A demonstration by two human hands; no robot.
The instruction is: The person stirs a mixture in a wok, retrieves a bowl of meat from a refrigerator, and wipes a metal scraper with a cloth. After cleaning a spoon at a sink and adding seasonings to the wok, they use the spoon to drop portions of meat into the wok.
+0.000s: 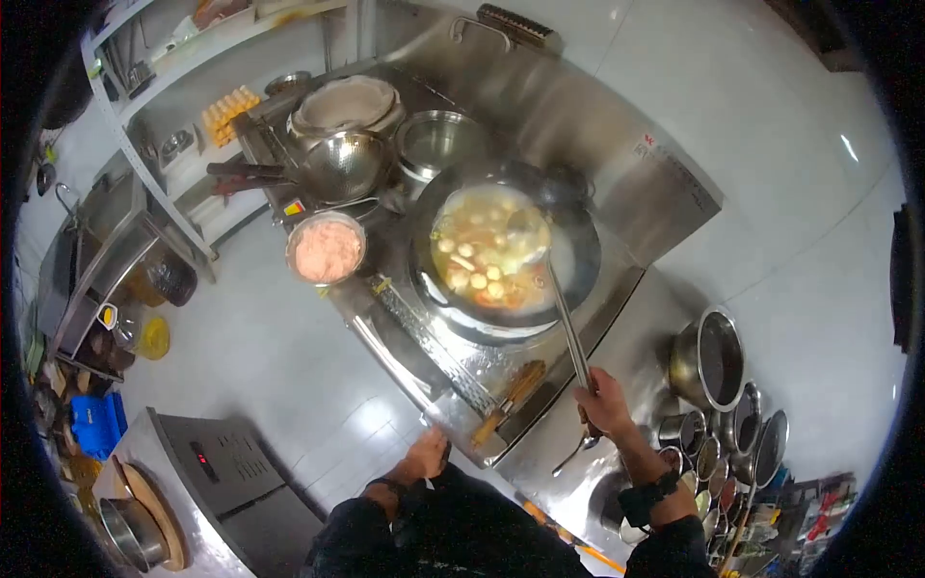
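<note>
My right hand (pixel 605 400) is closed around the long metal handle of a ladle (pixel 567 323). The ladle's bowl sits in a wok (pixel 421 275) on the stove, among steaming yellowish soup (pixel 482 217) with round pale balls and reddish pieces. Low at the stove's front edge, my left hand (pixel 424 455) has its fingers curled together; whatever they may hold is hidden. Between the hands, a wooden-handled brush (pixel 525 385) lies on the stove's corner. Below my right hand, a small metal spoon (pixel 575 456) rests on the steel counter.
Left of the wok stand a bowl of pink minced meat (pixel 328 250), a perforated strainer (pixel 344 167) and a lidded-looking pot (pixel 441 143). Metal pots (pixel 708 359) and several seasoning containers crowd the right counter. A steel cabinet (pixel 226 458) stands behind at lower left; shelves (pixel 154 82) rise at upper left.
</note>
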